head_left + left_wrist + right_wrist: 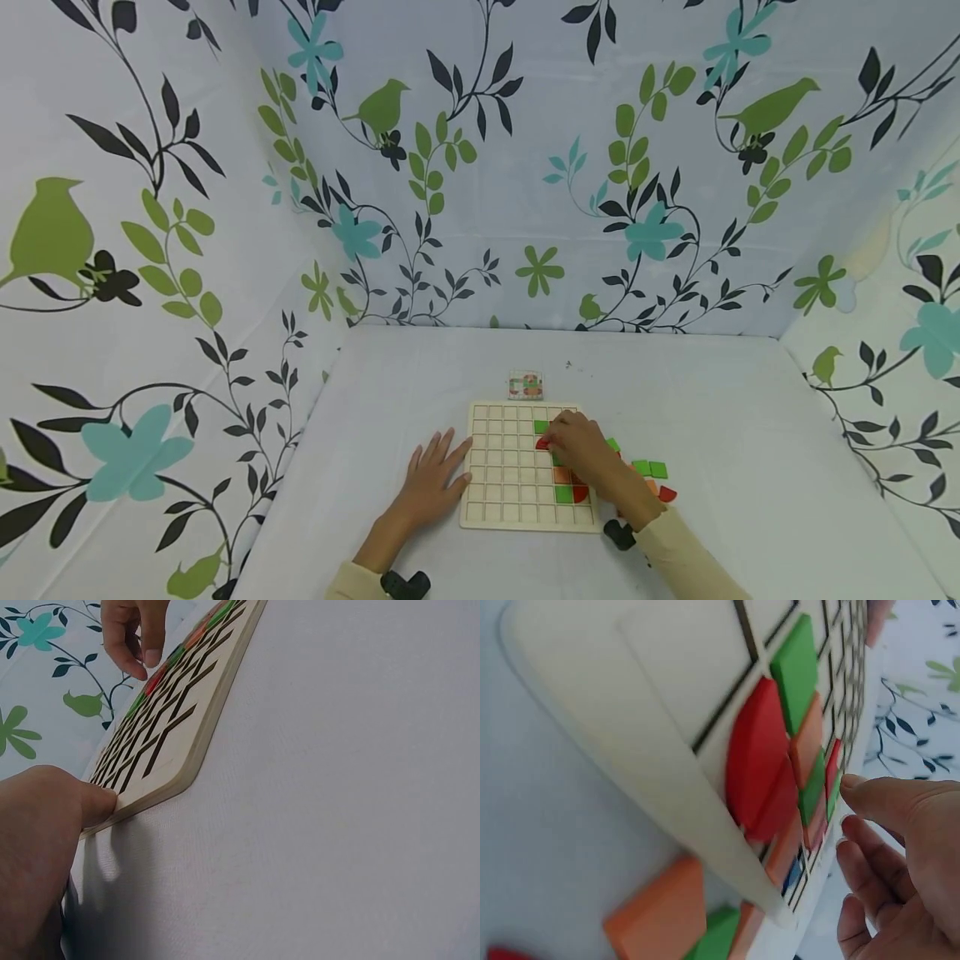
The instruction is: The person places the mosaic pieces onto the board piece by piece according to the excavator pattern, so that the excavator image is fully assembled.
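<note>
A pale wooden grid board (pixel 510 483) lies on the table, with green, orange and red tiles along its right side. My left hand (pixel 431 479) rests with spread fingers at the board's left edge; in the left wrist view its thumb (pixel 97 804) touches the rim. Over the upper right of the board is my right hand (pixel 581 448), fingertips close to a red tile (pixel 542 443) with a rounded side. Thumb and fingers of the right hand (pixel 907 855) stand apart in the right wrist view, nothing showing between them. Near the board's corner sits a larger red tile (pixel 757 757).
A small card with a coloured pattern (pixel 526 385) stands behind the board. Loose tiles lie right of the board, among them a green square (pixel 657 470), a red piece (pixel 667 494) and an orange square (pixel 660 911). Patterned cloth (pixel 487 167) rises behind the white table.
</note>
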`<action>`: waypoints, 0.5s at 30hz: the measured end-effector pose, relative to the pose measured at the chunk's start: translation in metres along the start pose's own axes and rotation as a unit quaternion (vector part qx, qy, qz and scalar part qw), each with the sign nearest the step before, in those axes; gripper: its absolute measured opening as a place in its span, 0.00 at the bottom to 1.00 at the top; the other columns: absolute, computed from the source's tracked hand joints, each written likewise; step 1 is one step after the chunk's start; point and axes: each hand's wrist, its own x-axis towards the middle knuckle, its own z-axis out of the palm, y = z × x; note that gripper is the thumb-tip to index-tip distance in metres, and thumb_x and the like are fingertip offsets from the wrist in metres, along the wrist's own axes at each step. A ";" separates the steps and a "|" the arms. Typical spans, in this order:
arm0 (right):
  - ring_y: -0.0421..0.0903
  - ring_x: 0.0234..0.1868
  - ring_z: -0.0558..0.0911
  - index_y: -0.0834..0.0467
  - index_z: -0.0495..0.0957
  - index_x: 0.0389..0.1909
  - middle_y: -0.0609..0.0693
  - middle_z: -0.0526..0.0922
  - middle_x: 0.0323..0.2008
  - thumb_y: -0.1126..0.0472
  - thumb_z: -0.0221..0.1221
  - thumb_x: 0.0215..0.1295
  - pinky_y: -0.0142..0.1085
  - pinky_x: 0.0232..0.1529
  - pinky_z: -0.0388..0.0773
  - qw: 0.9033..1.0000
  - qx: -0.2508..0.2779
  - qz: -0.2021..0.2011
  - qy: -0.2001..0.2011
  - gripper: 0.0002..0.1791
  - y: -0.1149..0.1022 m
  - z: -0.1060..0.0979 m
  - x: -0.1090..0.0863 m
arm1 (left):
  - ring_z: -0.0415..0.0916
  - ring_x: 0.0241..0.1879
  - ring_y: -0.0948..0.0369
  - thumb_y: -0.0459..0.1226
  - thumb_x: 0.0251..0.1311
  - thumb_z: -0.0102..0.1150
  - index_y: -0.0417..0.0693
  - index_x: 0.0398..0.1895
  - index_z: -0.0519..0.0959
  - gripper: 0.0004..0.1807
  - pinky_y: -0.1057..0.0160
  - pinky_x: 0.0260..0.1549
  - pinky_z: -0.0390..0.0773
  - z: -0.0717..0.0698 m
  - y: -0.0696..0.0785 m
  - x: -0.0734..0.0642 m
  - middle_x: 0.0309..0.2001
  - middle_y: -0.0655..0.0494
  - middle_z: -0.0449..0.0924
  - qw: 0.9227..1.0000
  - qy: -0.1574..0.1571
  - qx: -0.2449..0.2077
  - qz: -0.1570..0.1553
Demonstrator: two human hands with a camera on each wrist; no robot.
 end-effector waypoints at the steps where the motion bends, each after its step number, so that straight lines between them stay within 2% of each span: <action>1: 0.53 0.52 0.80 0.54 0.87 0.46 0.50 0.83 0.50 0.62 0.68 0.71 0.56 0.56 0.79 1.000 0.005 0.020 -0.001 0.06 0.001 -0.004 -0.001 | 0.47 0.84 0.40 0.50 0.78 0.51 0.58 0.82 0.65 0.32 0.29 0.76 0.46 0.000 0.000 0.000 0.84 0.43 0.54 1.000 -0.001 0.000 -0.001; 5: 0.52 0.54 0.79 0.56 0.85 0.51 0.52 0.82 0.51 0.58 0.65 0.75 0.54 0.61 0.79 0.992 0.041 0.115 -0.017 0.09 0.013 -0.019 -0.006 | 0.47 0.84 0.40 0.50 0.78 0.51 0.58 0.82 0.65 0.32 0.28 0.76 0.46 0.002 -0.001 0.000 0.84 0.43 0.53 1.000 -0.003 -0.001 -0.001; 8: 0.51 0.51 0.80 0.56 0.84 0.53 0.53 0.81 0.52 0.55 0.64 0.76 0.53 0.58 0.82 0.984 0.057 0.165 -0.033 0.12 0.026 -0.028 -0.012 | 0.46 0.84 0.40 0.50 0.78 0.51 0.58 0.82 0.65 0.32 0.28 0.76 0.45 0.003 -0.002 -0.001 0.84 0.43 0.53 1.000 -0.003 -0.002 -0.001; 12: 0.49 0.46 0.79 0.58 0.81 0.54 0.54 0.80 0.48 0.53 0.66 0.74 0.47 0.51 0.85 0.972 0.061 0.218 -0.057 0.15 0.039 -0.037 -0.023 | 0.46 0.84 0.40 0.50 0.78 0.52 0.58 0.82 0.64 0.32 0.28 0.76 0.45 0.004 -0.004 -0.001 0.84 0.43 0.53 1.000 -0.003 0.001 0.000; 15: 0.48 0.40 0.78 0.61 0.81 0.51 0.55 0.79 0.43 0.54 0.68 0.72 0.43 0.44 0.84 0.970 0.049 0.230 -0.064 0.16 0.044 -0.040 -0.030 | 0.46 0.84 0.40 0.50 0.78 0.52 0.59 0.82 0.64 0.32 0.29 0.76 0.45 0.005 -0.004 0.000 0.84 0.44 0.53 1.000 -0.003 0.005 0.000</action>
